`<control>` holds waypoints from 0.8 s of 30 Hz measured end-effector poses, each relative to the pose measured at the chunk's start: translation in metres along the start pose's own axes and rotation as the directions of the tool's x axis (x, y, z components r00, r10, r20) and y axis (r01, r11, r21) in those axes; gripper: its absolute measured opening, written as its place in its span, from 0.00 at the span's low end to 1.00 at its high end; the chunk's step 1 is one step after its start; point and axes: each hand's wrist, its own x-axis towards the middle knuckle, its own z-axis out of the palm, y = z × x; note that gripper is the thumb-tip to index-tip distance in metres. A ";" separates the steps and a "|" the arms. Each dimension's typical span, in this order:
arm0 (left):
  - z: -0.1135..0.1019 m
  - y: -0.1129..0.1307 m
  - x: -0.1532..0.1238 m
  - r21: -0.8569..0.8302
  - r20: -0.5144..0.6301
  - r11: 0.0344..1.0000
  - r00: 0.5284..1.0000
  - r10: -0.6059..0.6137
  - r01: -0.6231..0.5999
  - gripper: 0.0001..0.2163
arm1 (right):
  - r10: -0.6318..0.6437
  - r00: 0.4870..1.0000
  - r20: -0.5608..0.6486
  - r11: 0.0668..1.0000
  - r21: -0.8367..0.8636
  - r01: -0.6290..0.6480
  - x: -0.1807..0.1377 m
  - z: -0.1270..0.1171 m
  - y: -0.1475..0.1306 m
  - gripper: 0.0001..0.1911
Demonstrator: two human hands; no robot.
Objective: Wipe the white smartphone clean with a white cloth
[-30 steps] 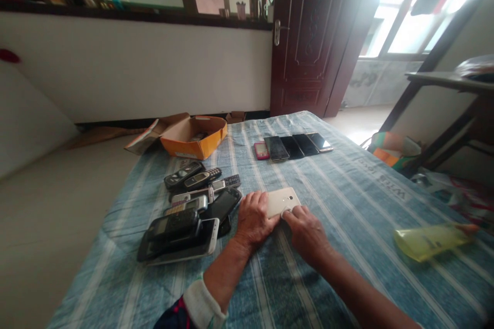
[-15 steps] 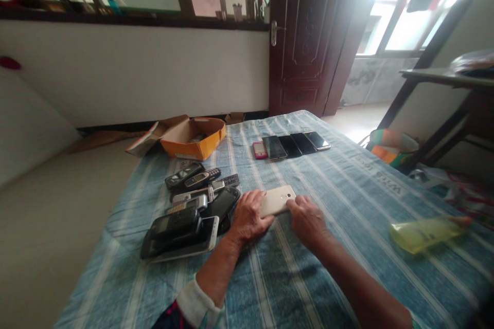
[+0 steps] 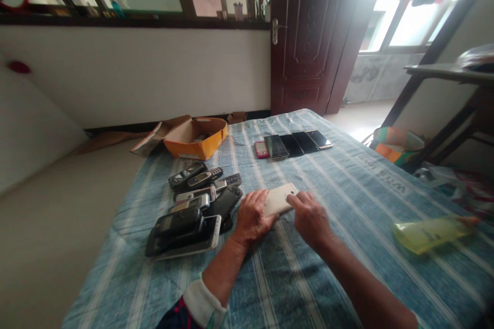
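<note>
A pale gold smartphone (image 3: 278, 199) lies back side up at the middle of the bed-like surface covered by a blue striped cloth (image 3: 293, 277). My left hand (image 3: 252, 216) grips its left end, thumb along the near edge and fingers over the back. With its fingers curled, my right hand (image 3: 311, 216) touches the back near the camera at the right end; whether anything small is pinched there is hidden. Left of my hands is a pile of old phones, among them a black phone (image 3: 179, 222) on top of a white-edged smartphone (image 3: 212, 236).
An open orange cardboard box (image 3: 196, 150) stands at the far left edge. Several dark smartphones (image 3: 303, 143) lie in a row farther back, beside a small pink-edged item (image 3: 261, 149). A yellow translucent packet (image 3: 424, 235) lies at right. Beyond is a dark red door (image 3: 304, 61).
My right thumb and fingers have shifted slightly over the camera area of the smartphone, whose right end looks a little raised. The whole view has moved slightly.
</note>
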 end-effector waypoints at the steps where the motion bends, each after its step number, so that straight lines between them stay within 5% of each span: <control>1: 0.001 0.001 -0.001 0.009 0.001 1.000 1.000 -0.012 0.012 0.28 | 0.033 0.999 -0.011 0.999 -0.018 -0.033 0.002 -0.002 0.004 0.15; 6: 0.004 0.006 -0.001 0.029 -0.008 0.999 0.999 -0.040 0.040 0.29 | 0.093 0.992 0.082 0.991 -0.105 -0.084 0.004 -0.001 0.004 0.15; 15: -0.003 -0.004 -0.004 -0.149 0.070 0.987 0.996 -0.055 0.065 0.31 | -0.182 0.981 0.072 0.979 -0.083 0.188 -0.008 0.015 -0.024 0.09; 21: -0.006 -0.005 -0.014 -0.317 0.038 0.942 0.994 -0.100 0.107 0.30 | 0.000 0.990 0.139 0.993 -0.120 0.017 -0.001 0.004 -0.007 0.14; 24: -0.007 -0.007 -0.014 -0.396 0.018 0.902 0.983 -0.180 0.173 0.27 | -0.033 0.988 0.152 0.992 -0.119 0.052 -0.002 0.006 -0.017 0.13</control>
